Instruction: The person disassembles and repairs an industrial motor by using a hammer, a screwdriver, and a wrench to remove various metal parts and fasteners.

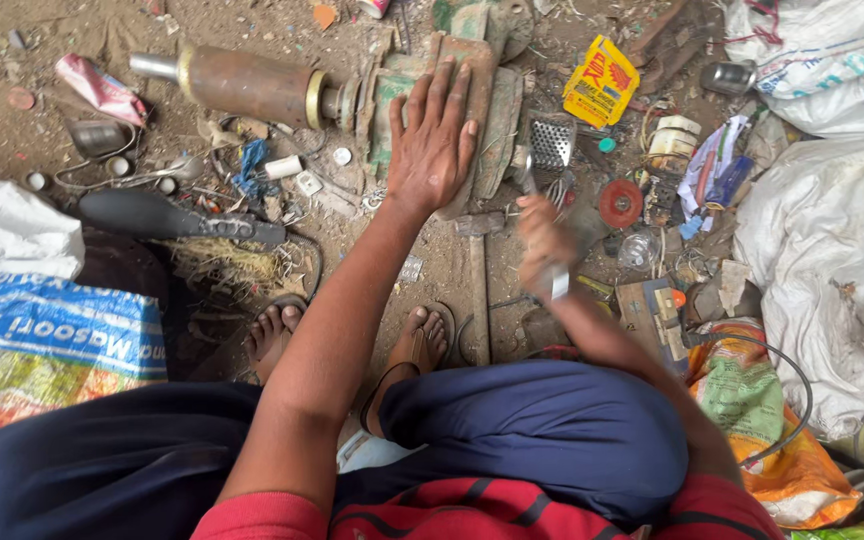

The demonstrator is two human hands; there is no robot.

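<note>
Your left hand point(432, 140) lies flat, fingers spread wide, pressing on the green metal part point(482, 110) that sits at the end of the rusty cylinder point(247, 85). Your right hand point(544, 245) is closed around a small tool point(558, 282) (it is blurred, so you cannot tell what kind), just right of the green part's lower edge.

Room is tight. Between your two hands there is only a narrow strip of bare dirt, and a hammer point(478, 290) lies along it, its handle pointing back toward your feet. Scrap crowds the right side up to the white sacks point(812, 250). On the left, a dark curved piece point(152, 215) and a printed blue sack point(47, 340) hem you in. The freest ground is the dirt at the upper left.

Counted: one cylinder, one hammer, one yellow packet point(602, 80), one red disc point(620, 203), one metal grater point(552, 145), two sandalled feet point(422, 345).
</note>
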